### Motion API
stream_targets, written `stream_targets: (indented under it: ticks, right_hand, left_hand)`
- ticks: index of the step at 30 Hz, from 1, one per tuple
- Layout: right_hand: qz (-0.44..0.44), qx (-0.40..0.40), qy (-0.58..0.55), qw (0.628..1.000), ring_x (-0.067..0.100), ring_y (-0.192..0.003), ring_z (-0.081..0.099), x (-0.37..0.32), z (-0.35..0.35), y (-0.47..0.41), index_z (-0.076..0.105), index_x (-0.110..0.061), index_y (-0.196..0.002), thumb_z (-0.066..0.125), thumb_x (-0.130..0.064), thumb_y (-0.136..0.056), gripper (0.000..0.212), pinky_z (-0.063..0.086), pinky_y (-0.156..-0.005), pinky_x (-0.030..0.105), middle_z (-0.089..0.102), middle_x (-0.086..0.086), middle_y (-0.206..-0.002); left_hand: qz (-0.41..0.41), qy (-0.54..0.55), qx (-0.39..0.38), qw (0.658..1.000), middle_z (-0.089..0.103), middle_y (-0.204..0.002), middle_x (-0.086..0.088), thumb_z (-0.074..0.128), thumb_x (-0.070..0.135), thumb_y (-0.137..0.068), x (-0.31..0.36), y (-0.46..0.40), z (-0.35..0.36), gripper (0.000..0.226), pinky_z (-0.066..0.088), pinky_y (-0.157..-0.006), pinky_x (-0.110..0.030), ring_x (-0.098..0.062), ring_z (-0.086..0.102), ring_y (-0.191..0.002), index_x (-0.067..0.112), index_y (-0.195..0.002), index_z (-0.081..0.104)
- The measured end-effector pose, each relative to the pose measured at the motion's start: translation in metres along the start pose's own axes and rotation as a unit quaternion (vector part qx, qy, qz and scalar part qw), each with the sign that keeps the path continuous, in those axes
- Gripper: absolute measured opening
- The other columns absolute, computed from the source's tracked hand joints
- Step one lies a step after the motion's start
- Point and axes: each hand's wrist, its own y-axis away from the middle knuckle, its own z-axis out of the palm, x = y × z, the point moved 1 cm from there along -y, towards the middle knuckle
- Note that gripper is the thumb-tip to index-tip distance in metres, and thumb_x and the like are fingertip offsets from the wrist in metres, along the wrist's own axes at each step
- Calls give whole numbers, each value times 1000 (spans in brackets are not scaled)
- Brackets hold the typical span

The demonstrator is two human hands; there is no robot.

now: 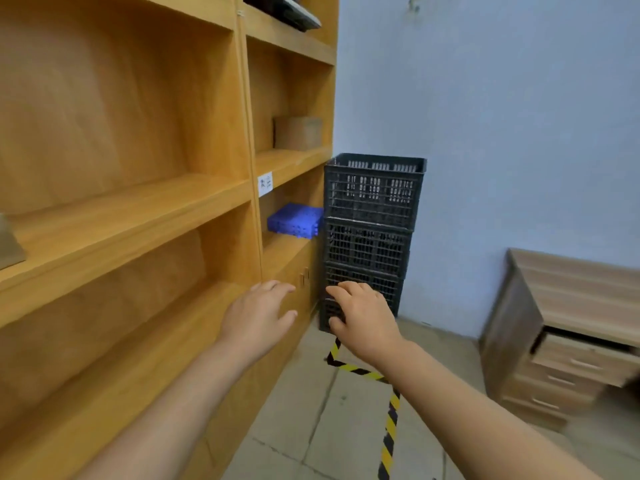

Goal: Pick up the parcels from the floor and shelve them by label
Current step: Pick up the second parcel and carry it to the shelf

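My left hand (pixel 258 315) and my right hand (pixel 363 317) are both held out in front of me, fingers apart and holding nothing. They hover beside the wooden shelving unit (pixel 138 216) on the left. A brown cardboard parcel (pixel 298 133) sits on an upper shelf at the right end. A white paper label (pixel 265 183) is stuck on the shelf edge below it. The corner of another brown parcel (pixel 8 244) shows at the far left edge. No parcel on the floor is in view.
A stack of black plastic crates (pixel 370 237) stands against the wall beside the shelves. Blue plastic trays (pixel 296 221) lie on a lower shelf. A wooden drawer cabinet (pixel 568 334) stands at the right. Yellow-black tape (pixel 389 420) marks the tiled floor.
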Motion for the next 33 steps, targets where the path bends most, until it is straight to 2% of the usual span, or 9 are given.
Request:
stream_targets:
  ticks: [8, 15, 19, 24, 27, 33]
  right_hand:
    - [119, -16, -32, 992, 23, -123, 45, 165, -40, 87, 39, -23, -139, 51, -28, -89, 52, 41, -101, 38, 46, 1, -140]
    - [223, -45, -25, 974, 24, -125, 43, 300, -62, 170, 40, -22, -139, 52, -29, -88, 52, 37, -101, 37, 46, 3, -138]
    - [286, -51, -35, 956, 23, -126, 42, 358, -76, 209, 41, -23, -138, 53, -29, -88, 52, 38, -102, 37, 45, 2, -139]
    - [364, -24, -54, 930, 22, -127, 41, 418, -89, 249, 41, -23, -138, 53, -29, -88, 52, 37, -104, 37, 44, 0, -140]
    - [410, -11, -54, 910, 21, -125, 43, 453, -96, 271, 42, -24, -137, 53, -29, -88, 50, 38, -104, 37, 46, 1, -139]
    - [503, 18, -30, 864, 18, -128, 42, 534, -119, 293, 39, -25, -139, 53, -30, -89, 52, 38, -106, 37, 42, -1, -142]
  left_hand:
    - [42, 83, -86, 992, 52, -130, 9, 54, 35, -86, 158, -22, 81, 45, 49, -80, -29, -12, 51, -112, 29, -130, 46]
    - [76, 117, -149, 979, 52, -132, 10, 54, 34, -86, 287, -26, 156, 43, 48, -90, -32, -10, 49, -118, 30, -128, 47]
    - [108, 132, -187, 967, 50, -133, 11, 53, 34, -87, 353, -34, 187, 43, 47, -93, -33, -9, 48, -119, 31, -130, 47]
    - [148, 148, -233, 950, 53, -129, 9, 52, 33, -88, 422, -54, 227, 41, 47, -89, -30, -9, 52, -113, 30, -128, 48]
    - [173, 177, -261, 933, 54, -127, 8, 53, 31, -88, 467, -71, 252, 41, 44, -87, -27, -9, 52, -111, 29, -128, 48]
    - [245, 230, -293, 895, 57, -121, 4, 55, 28, -86, 559, -119, 305, 41, 46, -85, -30, -14, 54, -105, 27, -127, 49]
